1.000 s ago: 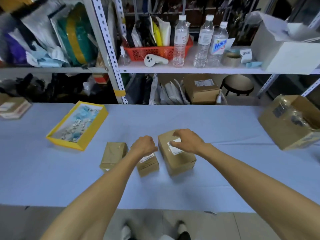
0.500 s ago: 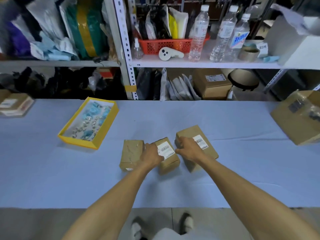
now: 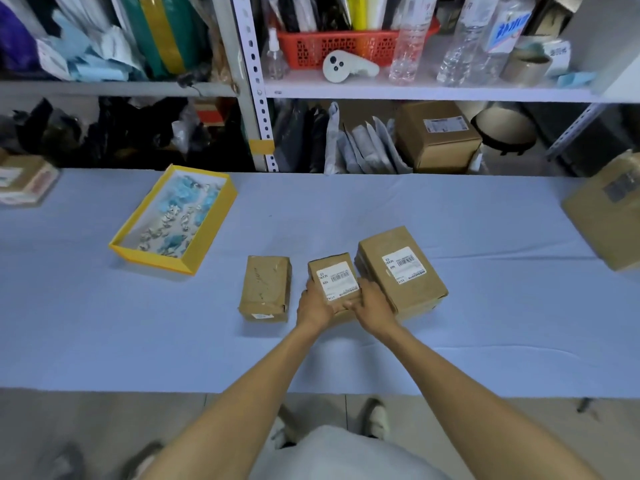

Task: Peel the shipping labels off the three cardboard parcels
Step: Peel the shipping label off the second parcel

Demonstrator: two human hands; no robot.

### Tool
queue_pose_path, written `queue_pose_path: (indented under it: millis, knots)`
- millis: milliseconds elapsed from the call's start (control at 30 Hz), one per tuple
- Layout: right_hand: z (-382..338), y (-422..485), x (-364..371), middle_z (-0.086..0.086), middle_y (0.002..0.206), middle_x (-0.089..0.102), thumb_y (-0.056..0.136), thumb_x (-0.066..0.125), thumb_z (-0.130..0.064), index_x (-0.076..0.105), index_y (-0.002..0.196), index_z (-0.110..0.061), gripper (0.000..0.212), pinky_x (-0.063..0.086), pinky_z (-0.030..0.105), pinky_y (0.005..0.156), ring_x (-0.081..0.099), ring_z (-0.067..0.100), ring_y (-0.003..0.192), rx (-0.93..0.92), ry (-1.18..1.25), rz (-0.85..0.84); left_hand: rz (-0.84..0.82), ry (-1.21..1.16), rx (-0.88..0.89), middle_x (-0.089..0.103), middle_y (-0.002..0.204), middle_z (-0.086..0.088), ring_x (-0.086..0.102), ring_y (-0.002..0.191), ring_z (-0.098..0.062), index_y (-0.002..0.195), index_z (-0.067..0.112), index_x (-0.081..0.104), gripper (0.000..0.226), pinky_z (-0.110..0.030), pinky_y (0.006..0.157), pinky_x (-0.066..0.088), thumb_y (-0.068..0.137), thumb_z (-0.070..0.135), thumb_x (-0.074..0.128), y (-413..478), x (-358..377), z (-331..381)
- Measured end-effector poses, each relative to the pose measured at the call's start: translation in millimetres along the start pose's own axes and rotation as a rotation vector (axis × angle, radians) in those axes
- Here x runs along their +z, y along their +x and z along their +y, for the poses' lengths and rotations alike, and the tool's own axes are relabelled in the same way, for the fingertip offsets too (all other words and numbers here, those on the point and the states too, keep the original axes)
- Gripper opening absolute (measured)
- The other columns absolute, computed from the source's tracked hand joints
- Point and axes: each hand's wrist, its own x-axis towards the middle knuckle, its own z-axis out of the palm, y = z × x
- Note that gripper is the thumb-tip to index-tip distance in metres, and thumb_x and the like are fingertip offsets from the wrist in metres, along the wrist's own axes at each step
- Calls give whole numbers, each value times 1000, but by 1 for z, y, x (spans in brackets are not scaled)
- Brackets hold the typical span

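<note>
Three brown cardboard parcels lie side by side on the pale blue table point(image 3: 485, 323). The left parcel point(image 3: 266, 287) shows a bare top, with a small white sticker on its near side. The small middle parcel point(image 3: 330, 268) carries a white barcode label point(image 3: 337, 280). My left hand point(image 3: 313, 304) holds its left near side and my right hand point(image 3: 372, 304) holds its right near side. The larger right parcel point(image 3: 401, 275) lies untouched, a white shipping label point(image 3: 403, 265) on its top.
A yellow open box point(image 3: 173, 220) with blue and white scraps sits at the left. Larger cardboard boxes stand at the right edge point(image 3: 606, 209) and left edge point(image 3: 24, 180). Metal shelving point(image 3: 415, 93) with bottles and a red basket lies behind the table.
My right hand left the larger parcel and came onto the middle one. Both hands now grip the middle parcel, and its label is fully uncovered.
</note>
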Motion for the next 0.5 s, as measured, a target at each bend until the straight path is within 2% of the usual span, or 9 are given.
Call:
queue_pose_path:
  millis: [100,200,267,333,367,400,500]
  knots:
    - [-5,-4,-1,8,125,60,80,72,-6,48,127,-2,53,43,26,92,56,22,117,5,151,5,9,0,81,61,122,-5,58,112,-27,125,15,46,73,-37,87,48,65,36,83,0,-7,2]
    - [-10,-9,0,8,131,57,80,72,-5,39,133,-1,62,39,18,87,55,23,121,-24,236,8,24,-32,158,62,117,-2,59,108,-22,121,20,47,69,-41,88,50,61,41,74,0,-13,1]
    - [-15,-12,0,8,130,58,72,76,-19,37,137,-3,77,41,18,87,57,21,119,-65,276,10,24,-54,159,63,118,0,60,107,-20,122,24,46,70,-42,88,51,59,40,71,0,-13,-4]
    - [-14,-13,-2,6,130,58,57,73,-46,36,139,-6,99,46,25,93,56,18,117,-102,318,30,28,-53,169,63,119,2,60,109,-20,126,29,44,66,-43,89,52,64,29,66,0,-10,-11]
    - [-13,-15,-3,5,131,58,54,71,-52,36,140,-7,103,46,28,97,55,17,118,-118,331,30,25,-55,181,62,121,2,60,110,-21,129,31,41,68,-44,90,52,65,24,62,1,-9,-15]
    - [-11,-16,-4,5,132,57,56,72,-51,35,141,-8,102,45,29,99,55,17,119,-127,317,29,20,-62,195,61,124,3,59,112,-21,134,32,39,73,-45,91,52,65,22,61,0,-8,-16]
    - [-5,-17,-10,3,136,54,67,70,-29,32,143,-10,87,44,33,103,53,19,124,-164,258,34,-7,-121,211,56,136,1,56,120,-21,148,26,29,86,-44,96,50,69,21,63,-5,-6,-15]
